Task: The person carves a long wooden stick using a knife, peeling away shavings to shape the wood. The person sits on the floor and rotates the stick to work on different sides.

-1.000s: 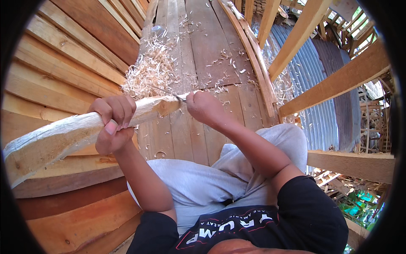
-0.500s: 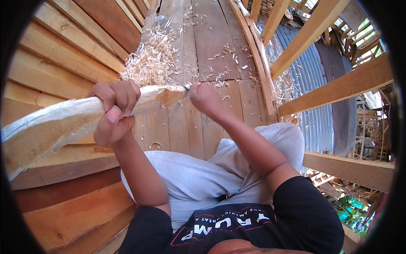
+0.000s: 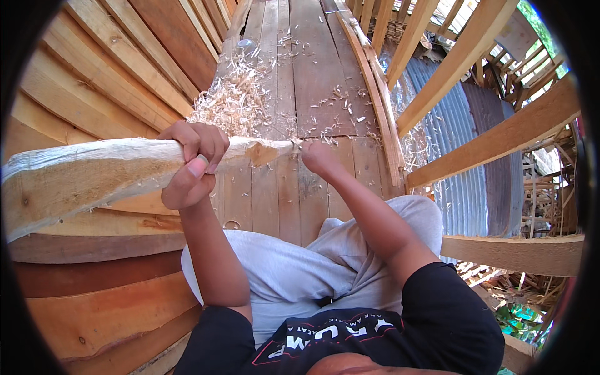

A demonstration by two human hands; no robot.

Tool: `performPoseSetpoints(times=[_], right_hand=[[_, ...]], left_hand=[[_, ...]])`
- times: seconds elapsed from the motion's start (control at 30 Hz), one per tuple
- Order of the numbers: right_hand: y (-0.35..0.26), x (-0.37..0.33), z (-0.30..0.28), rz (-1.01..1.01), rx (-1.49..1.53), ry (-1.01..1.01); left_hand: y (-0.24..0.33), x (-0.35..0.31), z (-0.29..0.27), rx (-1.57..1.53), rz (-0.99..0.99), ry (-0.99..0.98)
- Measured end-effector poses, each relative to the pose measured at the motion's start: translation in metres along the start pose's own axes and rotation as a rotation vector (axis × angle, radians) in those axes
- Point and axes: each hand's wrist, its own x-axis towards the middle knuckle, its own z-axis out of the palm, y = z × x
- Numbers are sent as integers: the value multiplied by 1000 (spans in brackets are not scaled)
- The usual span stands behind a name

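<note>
A long, pale piece of wood [image 3: 100, 172] with a whitish upper edge runs in from the left, narrowing toward its right end. My left hand [image 3: 195, 164] is wrapped round it near the narrower part, thumb on the near side. Just right of my left hand, the wood shows a darker, cut-looking patch. At the wood's tip my right hand [image 3: 320, 157] is closed in a fist. A thin dark bit shows between that fist and the tip; what the fingers hold is mostly hidden.
Curled wood shavings [image 3: 234, 97] heap on the plank floor [image 3: 322, 69] beyond my hands. Stacked boards [image 3: 94, 69] lean along the left. A clear rounded object [image 3: 246, 45] lies past the heap. On the right stand wooden rails [image 3: 500, 147], with corrugated metal sheeting [image 3: 459, 125] beyond.
Both hands and the wood have shifted a little to the right together. The whole view has also tilted slightly, so the floor and shavings sit lower.
</note>
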Motion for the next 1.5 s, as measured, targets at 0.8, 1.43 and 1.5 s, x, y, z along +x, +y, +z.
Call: performPoseSetpoints(times=[0.8,1.43,1.5], right_hand=[[45,24,23,-202,-295,-63],[-5,18,-13,167,-11,-225],[-4,14,-15,122,222,-267]], left_hand=[[-6,7,18,31,68,283],[-11,1,0,83,183,288],[-17,-1,4,183,285,418]])
